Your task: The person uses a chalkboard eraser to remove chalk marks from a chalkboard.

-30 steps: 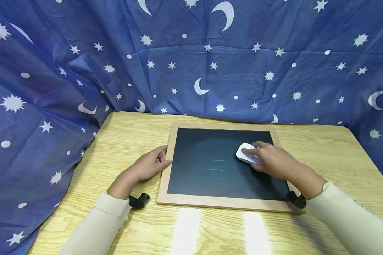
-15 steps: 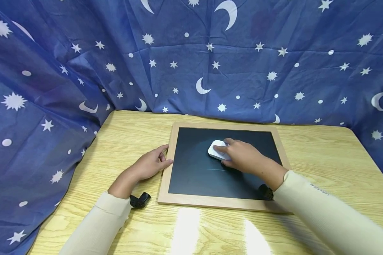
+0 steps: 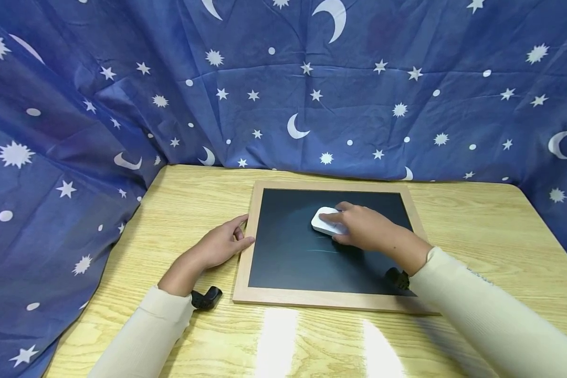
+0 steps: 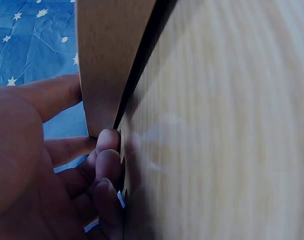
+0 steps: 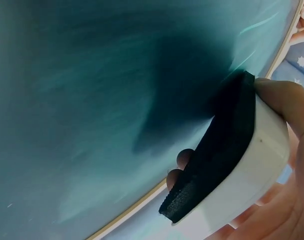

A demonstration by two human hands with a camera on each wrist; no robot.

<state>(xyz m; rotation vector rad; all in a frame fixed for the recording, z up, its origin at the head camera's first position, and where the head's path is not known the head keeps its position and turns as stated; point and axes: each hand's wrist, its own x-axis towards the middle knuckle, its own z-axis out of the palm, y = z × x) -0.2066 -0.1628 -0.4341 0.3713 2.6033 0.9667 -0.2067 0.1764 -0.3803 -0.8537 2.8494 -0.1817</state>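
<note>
A wood-framed blackboard (image 3: 293, 270) lies on the table. My left hand (image 3: 219, 245) holds its left edge, thumb on the frame; in the left wrist view the curled fingertips (image 4: 108, 162) sit low by the frame's side, close to the tabletop. My right hand (image 3: 366, 228) grips a white board eraser (image 3: 325, 223) near the board's middle, index finger stretched along its top. The eraser's black pad (image 5: 217, 155) faces the board in the right wrist view. A faint chalk-like line (image 3: 322, 251) shows just below the eraser, and part of another lies right at its lower edge.
A light wood-grain table (image 3: 193, 194) surrounds the board, with bright reflections in front. Blue curtains (image 3: 274, 105) with moons and stars hang behind and at the left. Black wrist cameras (image 3: 207, 298) sit below both wrists.
My right hand has swept the eraser left from the board's right side, then slightly back right. The two green lines have grown fainter. The left hand keeps its place.
</note>
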